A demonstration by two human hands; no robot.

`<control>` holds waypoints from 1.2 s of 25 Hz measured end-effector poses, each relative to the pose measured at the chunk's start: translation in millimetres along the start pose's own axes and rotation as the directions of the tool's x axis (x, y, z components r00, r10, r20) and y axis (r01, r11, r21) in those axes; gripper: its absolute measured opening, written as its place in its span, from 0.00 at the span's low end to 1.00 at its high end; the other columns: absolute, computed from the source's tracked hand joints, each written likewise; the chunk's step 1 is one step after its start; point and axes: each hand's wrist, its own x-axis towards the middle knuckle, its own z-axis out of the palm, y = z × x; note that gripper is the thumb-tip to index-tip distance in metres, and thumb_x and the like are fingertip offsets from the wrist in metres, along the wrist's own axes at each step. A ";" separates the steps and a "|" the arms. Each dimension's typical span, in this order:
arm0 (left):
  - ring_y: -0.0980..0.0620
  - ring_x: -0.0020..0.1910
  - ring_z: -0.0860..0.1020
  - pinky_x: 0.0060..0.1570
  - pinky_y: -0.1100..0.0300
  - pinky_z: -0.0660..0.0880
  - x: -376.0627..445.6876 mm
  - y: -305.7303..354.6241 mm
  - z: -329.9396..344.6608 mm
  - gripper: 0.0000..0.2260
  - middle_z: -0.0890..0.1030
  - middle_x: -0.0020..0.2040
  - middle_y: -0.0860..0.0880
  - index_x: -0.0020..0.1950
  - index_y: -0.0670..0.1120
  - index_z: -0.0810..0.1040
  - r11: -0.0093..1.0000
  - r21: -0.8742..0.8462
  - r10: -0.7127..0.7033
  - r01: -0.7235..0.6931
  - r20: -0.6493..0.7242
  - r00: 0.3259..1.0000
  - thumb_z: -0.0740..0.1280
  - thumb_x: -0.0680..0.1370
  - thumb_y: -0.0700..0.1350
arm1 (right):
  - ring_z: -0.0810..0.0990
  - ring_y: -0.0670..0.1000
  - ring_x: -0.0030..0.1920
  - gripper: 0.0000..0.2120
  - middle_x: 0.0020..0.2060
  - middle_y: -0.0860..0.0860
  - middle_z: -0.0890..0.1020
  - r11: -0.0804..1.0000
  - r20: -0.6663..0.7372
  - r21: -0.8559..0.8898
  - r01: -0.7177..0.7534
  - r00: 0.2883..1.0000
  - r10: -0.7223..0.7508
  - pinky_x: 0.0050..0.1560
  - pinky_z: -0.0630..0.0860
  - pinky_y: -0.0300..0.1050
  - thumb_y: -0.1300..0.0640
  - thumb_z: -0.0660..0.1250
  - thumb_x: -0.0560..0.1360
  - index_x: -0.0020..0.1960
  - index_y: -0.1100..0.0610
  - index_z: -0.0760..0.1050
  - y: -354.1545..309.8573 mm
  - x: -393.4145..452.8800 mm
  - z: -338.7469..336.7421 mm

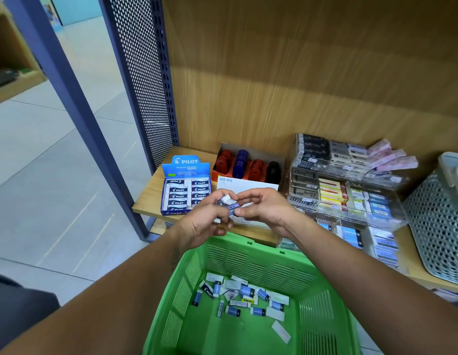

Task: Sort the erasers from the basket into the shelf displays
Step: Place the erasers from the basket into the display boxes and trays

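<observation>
Both hands' grips, left hand (204, 224) and right hand (263, 208), pinch one eraser (229, 205) between them above the basket (322, 303).

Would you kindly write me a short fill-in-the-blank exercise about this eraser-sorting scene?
1. The loose erasers lie in a ____ basket.
2. The blue display box on the shelf reads ____.
3. The left hand and right hand hold an eraser ____ the basket.

Missing words: green; PILOT; above
</observation>
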 end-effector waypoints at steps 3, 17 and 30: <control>0.48 0.32 0.75 0.26 0.63 0.64 1.5 1.9 -1.6 0.23 0.77 0.40 0.41 0.55 0.48 0.77 0.996 -0.088 -0.002 0.000 -0.021 1.000 0.56 0.69 0.26 | 0.83 0.52 0.42 0.15 0.43 0.55 0.84 0.998 -0.003 -0.049 0.050 0.999 -0.050 0.49 0.80 0.44 0.73 0.77 0.65 0.49 0.61 0.83 -2.4 -4.2 -6.4; 0.53 0.24 0.69 0.19 0.67 0.59 17.7 15.7 131.6 0.05 0.79 0.38 0.42 0.53 0.40 0.82 0.993 0.114 -0.045 0.041 0.026 0.999 0.70 0.78 0.37 | 0.79 0.47 0.43 0.13 0.44 0.47 0.84 0.487 0.036 -0.855 0.178 0.958 -0.286 0.46 0.75 0.43 0.51 0.79 0.68 0.52 0.51 0.84 -21.3 -88.5 -129.2; 0.49 0.28 0.74 0.22 0.64 0.69 53.8 -14.6 274.4 0.15 0.78 0.41 0.39 0.67 0.36 0.68 0.939 0.308 -0.200 0.152 0.131 0.971 0.65 0.81 0.35 | 0.78 0.52 0.57 0.13 0.54 0.49 0.78 0.323 -0.401 -0.874 -0.363 0.915 -0.055 0.57 0.76 0.46 0.50 0.76 0.70 0.53 0.48 0.78 57.3 -159.8 -262.7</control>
